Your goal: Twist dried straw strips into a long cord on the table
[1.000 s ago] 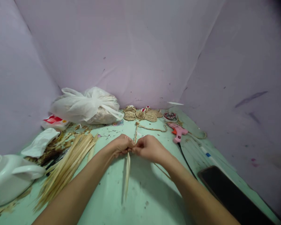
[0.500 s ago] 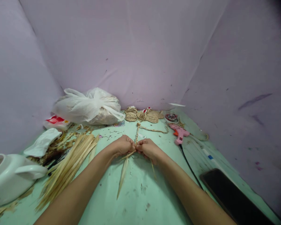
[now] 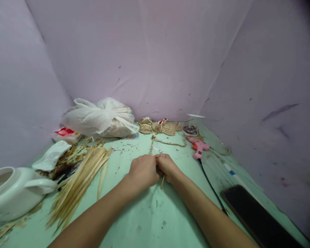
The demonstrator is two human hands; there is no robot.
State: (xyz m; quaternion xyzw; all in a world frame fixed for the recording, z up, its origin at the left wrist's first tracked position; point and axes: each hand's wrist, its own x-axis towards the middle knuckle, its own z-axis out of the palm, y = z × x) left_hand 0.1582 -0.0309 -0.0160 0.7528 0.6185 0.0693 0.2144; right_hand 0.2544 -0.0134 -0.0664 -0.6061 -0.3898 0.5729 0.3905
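My left hand [image 3: 144, 169] and my right hand [image 3: 167, 166] meet at the middle of the green table [image 3: 150, 220], both closed on the near end of a thin braided straw cord [image 3: 152, 145]. The cord runs away from my fingers toward the back. A short straw end [image 3: 162, 182] sticks out below my right hand. The strips inside my fists are hidden. A pile of loose dry straw strips [image 3: 79, 181] lies to the left of my left forearm.
A white plastic bag [image 3: 99, 117] of straw sits at the back left, woven straw pieces [image 3: 160, 127] behind the cord. A pink glue gun [image 3: 198, 148] with black cable lies right, a dark phone [image 3: 255, 217] near right, a white pot [image 3: 15, 191] at left. Lilac cloth walls surround everything.
The long straw strips that hung loose below my hands have been drawn in. My left hand has turned over and closed against my right, both nearer to me.
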